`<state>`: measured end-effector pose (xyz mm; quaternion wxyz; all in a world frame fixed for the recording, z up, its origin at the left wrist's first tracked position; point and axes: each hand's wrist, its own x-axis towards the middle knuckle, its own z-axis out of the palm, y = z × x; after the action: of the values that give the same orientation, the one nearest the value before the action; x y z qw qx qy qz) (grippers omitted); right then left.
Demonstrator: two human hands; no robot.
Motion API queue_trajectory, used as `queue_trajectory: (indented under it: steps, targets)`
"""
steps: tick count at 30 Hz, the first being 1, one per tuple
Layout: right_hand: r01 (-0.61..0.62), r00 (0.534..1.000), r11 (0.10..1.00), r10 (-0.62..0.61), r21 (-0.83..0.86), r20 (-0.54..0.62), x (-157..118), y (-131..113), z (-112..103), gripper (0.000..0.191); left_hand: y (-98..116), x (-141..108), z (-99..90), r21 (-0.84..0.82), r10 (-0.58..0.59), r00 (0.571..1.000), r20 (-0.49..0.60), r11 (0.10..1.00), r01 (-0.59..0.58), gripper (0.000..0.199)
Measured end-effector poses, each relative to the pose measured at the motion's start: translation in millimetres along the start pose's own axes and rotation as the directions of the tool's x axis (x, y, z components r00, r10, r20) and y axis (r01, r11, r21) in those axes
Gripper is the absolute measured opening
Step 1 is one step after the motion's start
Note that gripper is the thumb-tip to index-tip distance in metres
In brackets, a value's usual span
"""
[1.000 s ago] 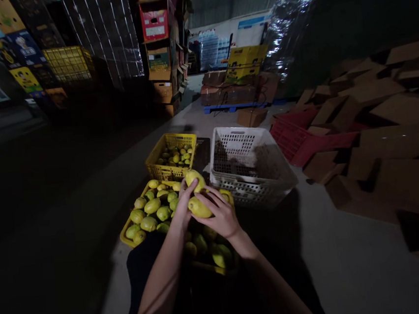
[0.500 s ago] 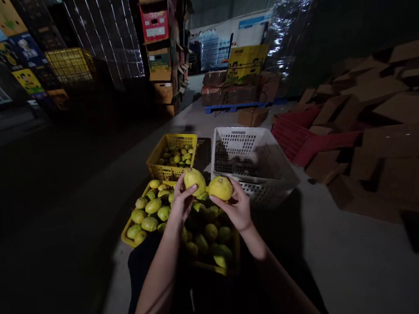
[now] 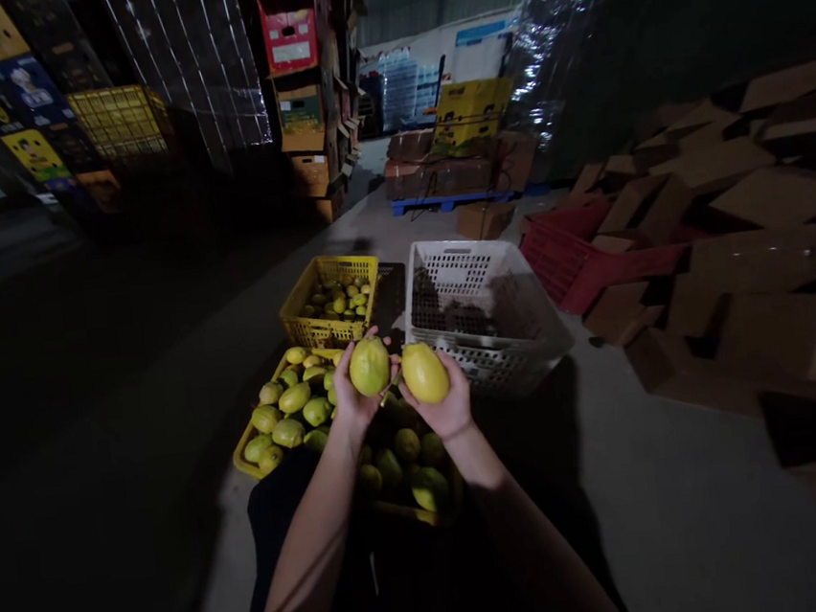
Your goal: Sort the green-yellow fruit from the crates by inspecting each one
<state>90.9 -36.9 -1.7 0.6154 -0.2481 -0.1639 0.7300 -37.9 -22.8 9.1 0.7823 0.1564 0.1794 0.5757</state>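
My left hand (image 3: 351,394) is curled round a greenish-yellow lemon (image 3: 370,366), fingers cupping it from beneath. In my right hand (image 3: 453,405) rests a yellower lemon (image 3: 425,373), with the palm turned up. The two lemons are side by side, a small gap between them. Both hands are above a yellow crate (image 3: 248,468) full of lemons in green and yellow shades. My forearms hide part of that crate. Beyond it stands a second yellow crate (image 3: 295,329) with smaller-looking lemons inside.
A white perforated crate (image 3: 487,342) stands ahead to the right. A red crate (image 3: 578,270) and a heap of flattened cardboard (image 3: 727,246) lie further right. Stacked cartons (image 3: 299,114) and a blue pallet (image 3: 441,204) with boxes are behind.
Both lemons have been turned in my hands, and my right palm has rolled upward beneath its lemon. The view has shifted slightly.
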Motion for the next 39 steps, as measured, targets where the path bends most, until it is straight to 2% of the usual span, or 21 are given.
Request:
queue_trajectory:
  steps: [3, 8, 11, 15, 19, 21, 24, 28, 35, 39]
  targets:
    - [-0.042, 0.999, 0.998, 0.041, 0.050, 0.020, 0, 1, 1, 0.030, -4, 1, 0.5, -0.074, 0.005, 1.000, 0.019, 0.997, -0.004, 0.024]
    - [0.000, 0.995, 1.000, -0.002, 0.020, 0.096, -1, 2, -3, 0.031, -4, 0, -1.8, 0.004, 0.018, 1.000, -0.011, 1.000, -0.018, 0.018]
    - [0.032, 0.983, 0.999, -0.024, -0.041, 0.183, -3, 2, -7, 0.032, -3, -3, -6.6, 0.096, -0.004, 0.999, 0.042, 0.995, 0.000, 0.019]
    - [0.016, 0.958, 0.992, 0.020, -0.124, 0.285, -6, 1, -12, 0.035, -1, -8, -11.3, 0.206, -0.086, 0.981, 0.176, 0.977, 0.049, 0.018]
    - [-0.007, 0.946, 0.992, 0.048, -0.130, 0.320, -7, 1, -11, 0.036, 1, -10, -8.7, 0.225, -0.141, 0.975, 0.171, 0.969, 0.101, 0.019]
    - [-0.018, 0.961, 0.997, 0.038, -0.074, 0.273, -7, 1, -8, 0.034, 2, -10, -5.2, 0.167, -0.123, 0.984, 0.130, 0.981, 0.101, 0.017]
    - [-0.016, 0.993, 0.998, 0.008, 0.068, 0.117, -3, 1, -2, 0.028, 2, -7, -0.7, -0.021, -0.057, 0.998, 0.034, 0.998, 0.057, 0.014]
    - [0.026, 1.000, 0.981, -0.023, 0.190, -0.018, 3, 1, 1, 0.023, 1, 0, -2.7, -0.208, -0.006, 0.996, -0.090, 0.978, -0.013, 0.018]
    - [0.057, 0.997, 0.976, -0.046, 0.212, -0.057, 7, 3, -2, 0.024, -4, 8, -9.5, -0.271, -0.024, 0.992, -0.120, 0.963, -0.009, 0.022]
    - [0.109, 0.988, 0.974, -0.083, 0.198, -0.133, 9, 6, -3, 0.015, -3, 9, -5.9, -0.300, -0.008, 0.973, -0.231, 0.952, -0.064, 0.018]
